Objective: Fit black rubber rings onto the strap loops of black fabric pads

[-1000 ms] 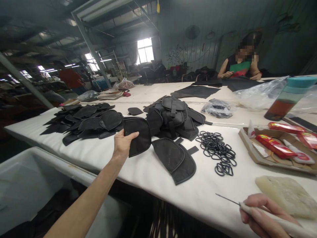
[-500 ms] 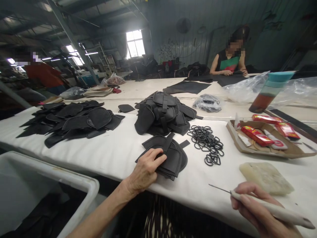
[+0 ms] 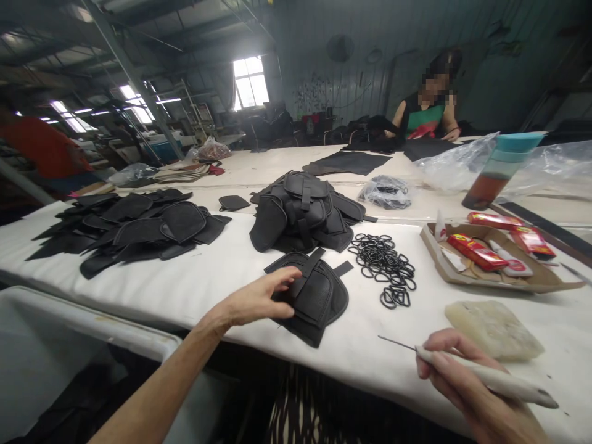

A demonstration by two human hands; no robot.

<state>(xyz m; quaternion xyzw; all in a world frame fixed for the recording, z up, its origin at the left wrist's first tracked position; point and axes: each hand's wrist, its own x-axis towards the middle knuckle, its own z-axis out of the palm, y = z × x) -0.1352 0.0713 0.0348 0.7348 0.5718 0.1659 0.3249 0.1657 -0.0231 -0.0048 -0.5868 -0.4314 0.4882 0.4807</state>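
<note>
My left hand (image 3: 256, 299) hovers at the left edge of a black stitched pouch piece (image 3: 319, 293), thumb and fingers apart with nothing between them. The piece lies flat at the table's front edge and has a strap across its upper part. My right hand (image 3: 467, 376) grips an awl (image 3: 485, 373) by its pale handle, the thin metal point toward the left, above the table. Just beyond that hand lies a yellowish wax-like block (image 3: 494, 330). A heap of black D-rings (image 3: 383, 262) sits to the right of the pouch piece.
Black piles (image 3: 300, 209) stand behind and at left (image 3: 139, 225). On the right are a cardboard tray (image 3: 432, 259) with red boxes and a tilted bottle (image 3: 497, 172). A white bin (image 3: 171, 345) stands front left. A co-worker (image 3: 425, 117) sits across the table.
My left hand has let go of the pouch piece, drawn back left and spread its fingers. My right hand has shifted slightly left with the awl. The person at far left has moved.
</note>
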